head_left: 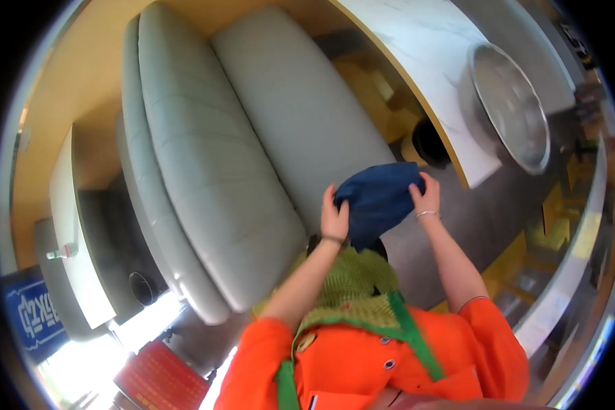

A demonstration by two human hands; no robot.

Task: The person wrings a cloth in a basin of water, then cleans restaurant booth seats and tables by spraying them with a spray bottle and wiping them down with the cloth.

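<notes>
A dark blue cloth (376, 199) is stretched between my two hands, in front of my body and over the near end of the grey bench seat. My left hand (334, 214) pinches its left edge, thumb and fingers closed on it. At its upper right corner my right hand (426, 196) grips the fabric the same way. The lower part of the cloth hangs loose. Below it show my green apron (355, 280) and orange sleeves.
A grey padded bench (294, 82) with a backrest runs along the left. On the right, a white marble-patterned table (424, 48) carries a large metal basin (512, 109) near its end. A black bin (430, 143) stands under that table. Another table (82, 232) holds a bottle (63, 251).
</notes>
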